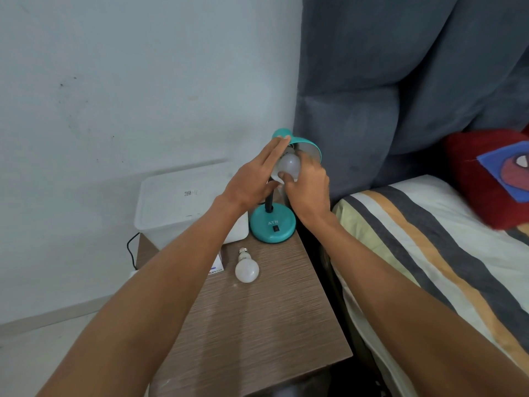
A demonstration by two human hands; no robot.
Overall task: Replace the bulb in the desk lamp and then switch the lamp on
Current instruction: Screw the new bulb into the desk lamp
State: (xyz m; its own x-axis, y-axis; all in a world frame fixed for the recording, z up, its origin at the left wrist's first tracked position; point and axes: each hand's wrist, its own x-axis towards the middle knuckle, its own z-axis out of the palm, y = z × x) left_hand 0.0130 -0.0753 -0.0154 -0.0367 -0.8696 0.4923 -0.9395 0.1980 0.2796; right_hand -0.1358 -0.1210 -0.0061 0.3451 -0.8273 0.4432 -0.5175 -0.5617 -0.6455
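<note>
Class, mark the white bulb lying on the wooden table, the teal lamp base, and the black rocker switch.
White frosted bulb (247, 270): head view, on its glass globe.
Teal round lamp base (272, 226): head view, top face.
Black rocker switch (275, 229): head view, its centre.

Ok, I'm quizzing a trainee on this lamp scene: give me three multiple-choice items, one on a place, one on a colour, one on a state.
1. Where does the loose bulb lie?
A. On the bed
B. On the wooden table, in front of the lamp base
C. Inside the plastic box

2. What colour is the lamp base?
A. Red
B. Black
C. Teal

3. What does the right hand do?
A. Grips the bulb at the shade
B. Presses the switch
C. Rests on the bed

Key: B, it lies on the wood grain; C, base and shade match; A, fingers wrap the bulb.
</note>
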